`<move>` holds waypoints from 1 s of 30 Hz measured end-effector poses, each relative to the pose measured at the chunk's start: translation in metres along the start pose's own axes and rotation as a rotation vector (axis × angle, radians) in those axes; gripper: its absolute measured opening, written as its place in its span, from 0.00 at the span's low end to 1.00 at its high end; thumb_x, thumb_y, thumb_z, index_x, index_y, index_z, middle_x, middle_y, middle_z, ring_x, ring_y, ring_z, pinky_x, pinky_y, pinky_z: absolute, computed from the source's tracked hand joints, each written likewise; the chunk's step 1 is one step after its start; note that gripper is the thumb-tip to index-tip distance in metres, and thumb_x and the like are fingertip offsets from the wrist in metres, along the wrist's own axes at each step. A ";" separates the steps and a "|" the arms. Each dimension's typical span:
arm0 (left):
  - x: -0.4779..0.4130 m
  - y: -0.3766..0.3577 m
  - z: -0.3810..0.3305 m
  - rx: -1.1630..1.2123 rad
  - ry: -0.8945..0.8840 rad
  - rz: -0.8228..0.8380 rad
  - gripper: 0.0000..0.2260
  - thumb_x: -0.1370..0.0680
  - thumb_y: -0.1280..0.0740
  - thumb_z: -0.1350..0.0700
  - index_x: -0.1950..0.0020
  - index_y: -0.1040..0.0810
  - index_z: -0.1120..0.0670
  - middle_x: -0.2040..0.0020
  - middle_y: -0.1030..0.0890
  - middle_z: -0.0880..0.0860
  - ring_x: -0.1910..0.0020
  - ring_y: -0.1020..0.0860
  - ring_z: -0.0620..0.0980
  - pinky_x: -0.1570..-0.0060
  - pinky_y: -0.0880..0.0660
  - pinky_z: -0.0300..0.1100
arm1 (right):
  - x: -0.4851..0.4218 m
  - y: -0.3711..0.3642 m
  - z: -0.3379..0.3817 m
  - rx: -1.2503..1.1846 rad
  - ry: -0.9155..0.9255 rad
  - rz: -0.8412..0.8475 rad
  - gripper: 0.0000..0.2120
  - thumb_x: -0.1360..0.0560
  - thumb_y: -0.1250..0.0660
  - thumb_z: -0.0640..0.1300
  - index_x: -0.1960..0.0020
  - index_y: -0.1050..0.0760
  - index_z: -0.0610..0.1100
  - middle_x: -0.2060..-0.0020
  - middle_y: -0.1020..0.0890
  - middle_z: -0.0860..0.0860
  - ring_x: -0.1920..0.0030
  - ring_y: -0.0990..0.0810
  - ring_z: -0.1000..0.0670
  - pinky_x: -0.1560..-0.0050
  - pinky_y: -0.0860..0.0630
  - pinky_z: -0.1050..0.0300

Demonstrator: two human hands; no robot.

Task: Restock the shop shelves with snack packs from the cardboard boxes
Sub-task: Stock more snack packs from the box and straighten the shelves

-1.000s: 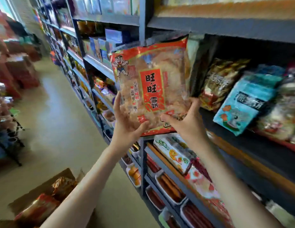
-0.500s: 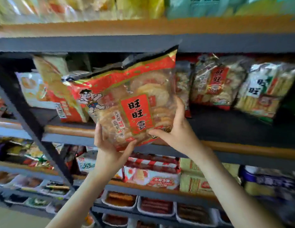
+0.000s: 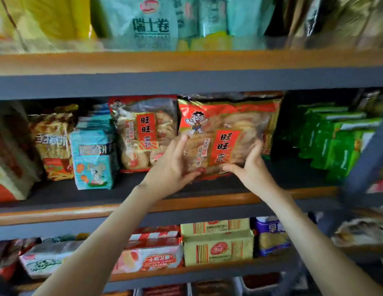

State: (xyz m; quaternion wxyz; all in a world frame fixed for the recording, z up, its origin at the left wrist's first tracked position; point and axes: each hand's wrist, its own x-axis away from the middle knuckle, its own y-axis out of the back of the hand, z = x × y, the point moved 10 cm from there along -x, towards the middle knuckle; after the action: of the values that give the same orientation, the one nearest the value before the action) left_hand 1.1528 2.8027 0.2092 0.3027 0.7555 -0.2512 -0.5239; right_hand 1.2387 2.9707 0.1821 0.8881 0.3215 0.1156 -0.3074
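**Item in hand: pack** (image 3: 226, 133). Red and clear bag of round rice crackers. It stands upright over the shelf (image 3: 122, 189), towards the back, face out. I cannot tell from here whether its bottom edge is already down on the shelf.

**Left hand** (image 3: 171, 167). Holds the pack's lower left corner, thumb across the front by the bottom edge and fingers spread up the side, so the corner is pinched. The low grip probably leaves the label clear and lets the bag be walked backwards.

**Right hand** (image 3: 252, 169). Mirrors it on the lower right corner, thumb on the front and fingers up the side. Two hands likely serve to keep a floppy bag of brittle crackers square and uncrushed.

**Twin pack** (image 3: 145, 133). Same brand, on the shelf, touching the pack's left edge. The new one evidently goes beside its kind.

**Blue pack** (image 3: 93, 154) and **brown pack** (image 3: 54, 142). On the shelf, further left.

**Green packs** (image 3: 336, 142). On the shelf to the right, with a dark gap between them and the pack.

**Teal bag** (image 3: 147, 24). One level above the shelf.

**Yellow boxes** (image 3: 217, 244). One level below the shelf.

**Status.** Placement looks nearly finished; what remains is to let go and check that the bag stands. No cardboard box in sight from this angle.
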 end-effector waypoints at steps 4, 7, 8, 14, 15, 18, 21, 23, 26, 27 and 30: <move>-0.026 -0.014 0.013 -0.133 0.124 0.059 0.54 0.31 0.24 0.47 0.23 0.63 0.52 0.35 0.31 0.65 0.40 0.28 0.58 0.36 0.30 0.51 | -0.019 0.008 -0.014 0.013 -0.051 0.094 0.45 0.29 0.26 0.44 0.25 0.55 0.45 0.38 0.30 0.54 0.39 0.29 0.60 0.43 0.37 0.69; -0.040 -0.012 0.018 -0.529 0.061 -0.007 0.53 0.37 0.23 0.39 0.24 0.46 0.61 0.32 0.31 0.67 0.39 0.27 0.68 0.43 0.27 0.62 | -0.032 0.003 -0.015 0.049 -0.047 0.138 0.50 0.27 0.28 0.44 0.23 0.64 0.46 0.28 0.37 0.54 0.36 0.36 0.67 0.37 0.43 0.72; -0.044 -0.015 0.019 -0.614 0.035 0.015 0.53 0.38 0.23 0.38 0.24 0.45 0.59 0.30 0.33 0.67 0.38 0.28 0.69 0.42 0.28 0.63 | -0.037 0.000 -0.014 0.085 -0.031 0.137 0.52 0.27 0.28 0.45 0.23 0.67 0.47 0.25 0.43 0.50 0.30 0.39 0.61 0.35 0.44 0.68; -0.058 -0.026 0.033 -0.821 -0.065 0.090 0.43 0.30 0.31 0.35 0.22 0.45 0.51 0.23 0.47 0.62 0.24 0.48 0.61 0.31 0.55 0.60 | -0.064 -0.009 0.015 0.698 0.246 -0.073 0.53 0.29 0.28 0.54 0.23 0.67 0.50 0.23 0.56 0.42 0.24 0.51 0.41 0.25 0.47 0.45; -0.059 -0.028 0.037 -0.833 -0.052 0.107 0.43 0.29 0.34 0.34 0.21 0.49 0.50 0.22 0.52 0.60 0.24 0.53 0.59 0.29 0.58 0.59 | -0.067 -0.009 0.020 0.790 0.286 -0.087 0.53 0.29 0.29 0.56 0.23 0.68 0.51 0.23 0.62 0.43 0.23 0.57 0.41 0.25 0.53 0.42; -0.062 -0.029 0.040 -0.881 -0.047 0.105 0.44 0.27 0.41 0.31 0.22 0.60 0.50 0.24 0.60 0.59 0.24 0.60 0.57 0.27 0.60 0.59 | -0.075 -0.016 0.020 0.884 0.347 -0.010 0.51 0.28 0.31 0.57 0.24 0.68 0.51 0.26 0.69 0.47 0.27 0.70 0.47 0.28 0.65 0.48; -0.066 -0.037 0.044 -0.905 0.005 0.201 0.42 0.24 0.47 0.32 0.25 0.69 0.49 0.26 0.69 0.57 0.26 0.68 0.56 0.30 0.68 0.58 | -0.087 -0.023 0.006 0.885 0.297 0.048 0.48 0.24 0.32 0.50 0.23 0.68 0.52 0.24 0.66 0.49 0.25 0.66 0.49 0.27 0.56 0.52; -0.068 -0.039 0.044 -0.891 0.030 0.211 0.41 0.23 0.46 0.33 0.23 0.68 0.50 0.26 0.70 0.57 0.27 0.69 0.55 0.29 0.67 0.58 | -0.090 -0.026 0.002 0.867 0.249 0.033 0.48 0.23 0.32 0.43 0.24 0.69 0.53 0.24 0.67 0.51 0.24 0.64 0.49 0.27 0.48 0.50; -0.068 -0.039 0.045 -0.855 0.041 0.216 0.40 0.22 0.45 0.34 0.22 0.65 0.50 0.24 0.67 0.58 0.28 0.70 0.56 0.28 0.65 0.59 | -0.086 -0.030 0.004 0.800 0.173 0.062 0.47 0.22 0.36 0.36 0.25 0.70 0.56 0.24 0.68 0.53 0.24 0.64 0.49 0.30 0.38 0.53; -0.067 -0.038 0.043 -0.839 0.041 0.226 0.40 0.22 0.45 0.34 0.22 0.64 0.50 0.23 0.66 0.58 0.27 0.70 0.56 0.28 0.65 0.59 | -0.082 -0.032 0.006 0.786 0.142 0.082 0.46 0.22 0.37 0.36 0.24 0.69 0.56 0.24 0.67 0.53 0.23 0.64 0.48 0.32 0.35 0.53; -0.059 -0.032 0.036 -0.720 0.037 0.244 0.37 0.22 0.42 0.38 0.21 0.59 0.49 0.22 0.64 0.59 0.24 0.66 0.57 0.26 0.63 0.59 | -0.060 -0.037 0.013 0.741 0.040 0.128 0.42 0.21 0.36 0.41 0.22 0.64 0.54 0.23 0.62 0.52 0.23 0.59 0.45 0.29 0.37 0.48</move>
State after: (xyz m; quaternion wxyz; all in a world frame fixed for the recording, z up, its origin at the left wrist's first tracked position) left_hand 1.1012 2.8590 0.2141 0.6134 0.5746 -0.1334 -0.5251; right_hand 1.1687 2.9678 0.1977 0.7266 0.6336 -0.0064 -0.2657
